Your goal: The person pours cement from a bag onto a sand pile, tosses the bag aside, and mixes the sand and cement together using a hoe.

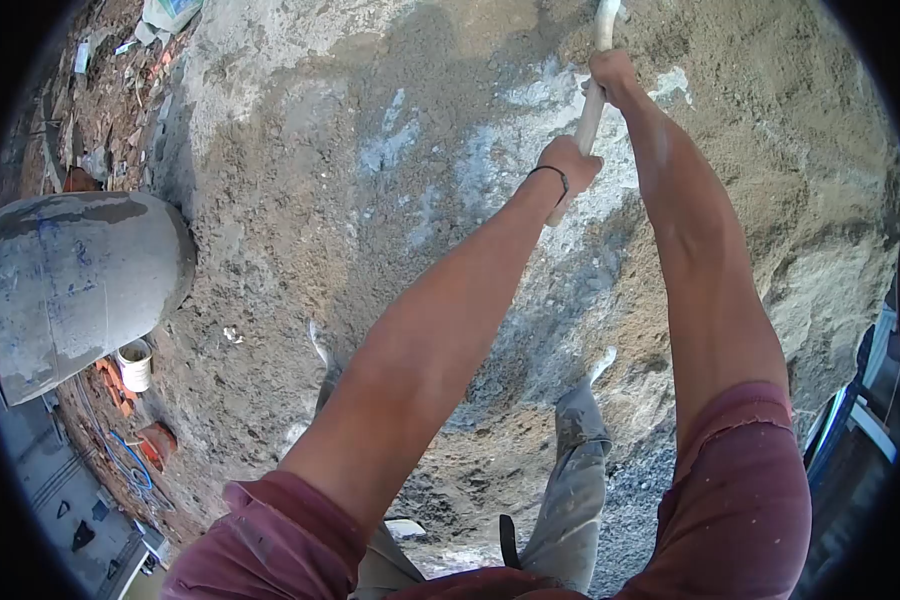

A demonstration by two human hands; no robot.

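A pale wooden handle [590, 118] slants across the upper part of the head view and leaves the frame at the top. Near its lower end my left hand [570, 165], with a dark band at the wrist, is wrapped round it. Higher up, my right hand [612, 75] is closed round the same handle. The tool's head is out of view. Both arms are stretched forward over rough, sandy ground [270, 230] with whitish patches.
At the left lies a large grey cylinder [80, 280], with a white bucket [135, 368] beside it. Below are an orange-red container [156, 445] and a blue hose [130, 462]. Rubble [120, 85] lies upper left. My trouser legs [570, 490] show at the bottom.
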